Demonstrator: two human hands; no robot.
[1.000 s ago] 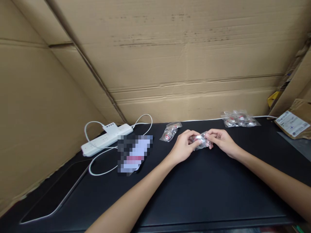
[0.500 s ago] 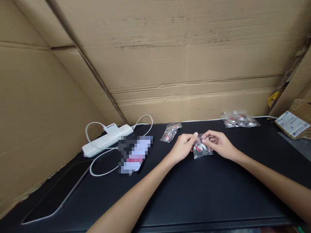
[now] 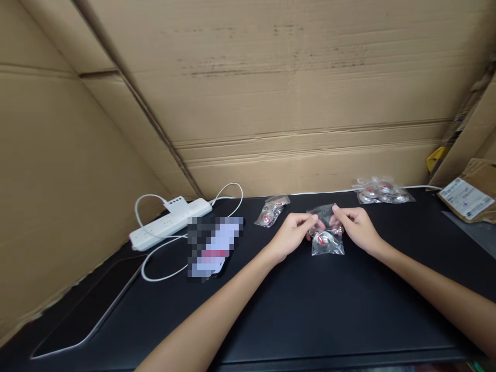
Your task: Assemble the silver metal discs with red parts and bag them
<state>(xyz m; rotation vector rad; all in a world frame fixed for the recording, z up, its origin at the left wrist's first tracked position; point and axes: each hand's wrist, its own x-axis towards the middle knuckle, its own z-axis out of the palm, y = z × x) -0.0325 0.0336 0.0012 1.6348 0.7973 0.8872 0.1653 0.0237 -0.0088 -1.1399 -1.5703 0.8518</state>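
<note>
Between my two hands is a small clear plastic bag [image 3: 327, 243] with a round, shiny metal piece in it that bears a red mark. My left hand [image 3: 293, 235] pinches the bag's upper left side between thumb and fingers. On the upper right side, my right hand [image 3: 357, 227] grips the plastic in the same way. The upper part of the bag is spread out between them, and the metal piece sits in its lower part. Left of my left hand lies another clear bag [image 3: 271, 212] with a similar shiny piece and a red mark.
Several bagged metal pieces [image 3: 383, 190] lie at the back right, near a cardboard package [image 3: 468, 194] with a white label. On the left are a white power strip [image 3: 170, 225] with cables, a partly blurred phone [image 3: 222, 248] and a dark tablet-like panel [image 3: 93, 305]. Cardboard walls [image 3: 302, 93] enclose the black table [image 3: 329, 315].
My right hand has shifted slightly right, away from my left hand. The bag's upper part is now stretched wider between them, and the metal piece hangs a little lower.
</note>
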